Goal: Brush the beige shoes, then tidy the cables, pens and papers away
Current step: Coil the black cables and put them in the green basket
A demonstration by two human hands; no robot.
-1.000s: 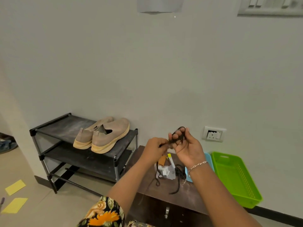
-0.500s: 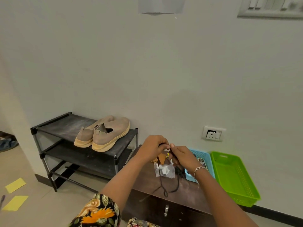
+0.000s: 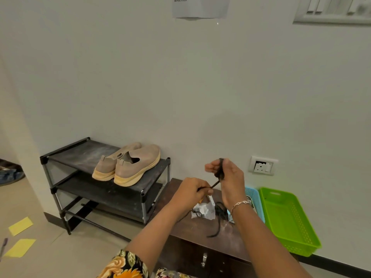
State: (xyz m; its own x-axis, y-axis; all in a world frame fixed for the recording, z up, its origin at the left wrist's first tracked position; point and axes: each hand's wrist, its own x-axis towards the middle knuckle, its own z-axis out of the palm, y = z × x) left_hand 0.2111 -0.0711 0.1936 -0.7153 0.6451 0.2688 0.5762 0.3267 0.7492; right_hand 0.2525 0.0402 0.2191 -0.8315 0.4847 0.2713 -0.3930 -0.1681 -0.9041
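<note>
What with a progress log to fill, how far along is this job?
Done: beige shoes paired on the rack; brushing cannot be confirmed. In hand: right hand grips a bunched black cable, left hand pinches its tail. Left: a loose cable on the cabinet, yellow papers and a pen on the floor.

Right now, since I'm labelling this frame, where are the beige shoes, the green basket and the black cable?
beige shoes (image 3: pixel 146 158): head view, upper of the nearer shoe.
green basket (image 3: pixel 287 221): head view, bare mesh floor.
black cable (image 3: pixel 220 172): head view, coiled part.
</note>
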